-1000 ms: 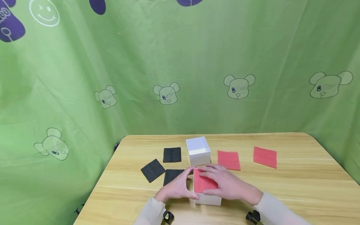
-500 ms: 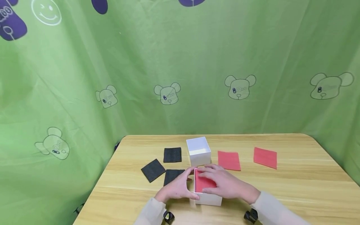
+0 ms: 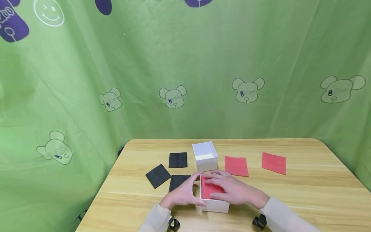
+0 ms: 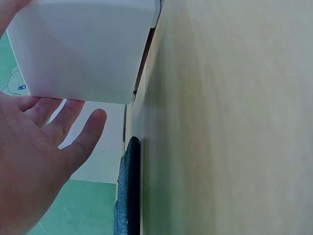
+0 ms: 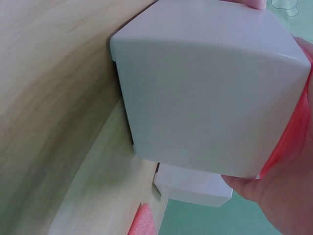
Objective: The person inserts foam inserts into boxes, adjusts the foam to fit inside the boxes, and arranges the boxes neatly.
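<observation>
A white open box (image 3: pixel 215 205) stands near the table's front edge, with a red foam sheet (image 3: pixel 206 190) lying inside its top. My right hand (image 3: pixel 232 190) lies flat over the sheet and presses it down into the box. In the right wrist view the box (image 5: pixel 195 98) fills the frame, with the red sheet's edge (image 5: pixel 292 129) against my palm (image 5: pixel 279 196). My left hand (image 3: pixel 181 193) braces the box's left side, thumb at the near corner. In the left wrist view its fingers (image 4: pixel 63 132) are straight beside the box (image 4: pixel 83 49).
A second white open box (image 3: pixel 205 157) stands just behind the first. Three black foam squares (image 3: pixel 157 175) (image 3: pixel 177 159) (image 3: pixel 177 181) lie to the left, two red sheets (image 3: pixel 236 166) (image 3: pixel 273 162) to the right. The wooden table (image 3: pixel 304 190) meets a green curtain behind.
Under my right hand the red sheet has sunk from the box's rim down into the box. My left hand has stayed at the box's side.
</observation>
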A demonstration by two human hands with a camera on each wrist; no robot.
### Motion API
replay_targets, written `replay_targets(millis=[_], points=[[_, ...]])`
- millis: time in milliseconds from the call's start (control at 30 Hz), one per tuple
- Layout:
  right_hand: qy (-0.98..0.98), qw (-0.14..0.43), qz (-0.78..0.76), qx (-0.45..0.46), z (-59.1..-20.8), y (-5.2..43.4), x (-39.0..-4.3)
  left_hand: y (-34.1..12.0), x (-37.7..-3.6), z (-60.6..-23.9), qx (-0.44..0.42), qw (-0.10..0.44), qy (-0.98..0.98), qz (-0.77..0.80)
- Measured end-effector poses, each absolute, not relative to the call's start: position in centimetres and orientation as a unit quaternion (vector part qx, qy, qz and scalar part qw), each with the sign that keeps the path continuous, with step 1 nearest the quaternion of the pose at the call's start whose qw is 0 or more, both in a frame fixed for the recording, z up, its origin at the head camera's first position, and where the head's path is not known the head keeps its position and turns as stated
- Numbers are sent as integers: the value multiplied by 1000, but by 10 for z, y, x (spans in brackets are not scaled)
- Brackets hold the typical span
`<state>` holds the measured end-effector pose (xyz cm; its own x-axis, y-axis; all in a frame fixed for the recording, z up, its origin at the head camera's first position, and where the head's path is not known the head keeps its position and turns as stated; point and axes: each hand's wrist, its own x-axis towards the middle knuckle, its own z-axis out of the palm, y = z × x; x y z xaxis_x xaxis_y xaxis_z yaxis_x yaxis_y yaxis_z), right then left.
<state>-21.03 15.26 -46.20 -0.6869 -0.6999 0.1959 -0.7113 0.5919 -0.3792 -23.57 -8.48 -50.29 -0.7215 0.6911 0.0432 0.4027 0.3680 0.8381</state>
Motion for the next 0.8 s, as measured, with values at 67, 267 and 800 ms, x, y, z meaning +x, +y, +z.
replay_targets(millis=[67, 267, 800], points=[[-889, 16, 216, 403, -462, 153, -211, -85, -235, -502, 337, 159, 811, 450], [-886, 14, 212, 411, -461, 156, -212, -84, -235, -502, 348, 148, 805, 456], [-909, 50, 220, 350, -456, 191, -205, -83, -237, -506, 349, 141, 810, 451]])
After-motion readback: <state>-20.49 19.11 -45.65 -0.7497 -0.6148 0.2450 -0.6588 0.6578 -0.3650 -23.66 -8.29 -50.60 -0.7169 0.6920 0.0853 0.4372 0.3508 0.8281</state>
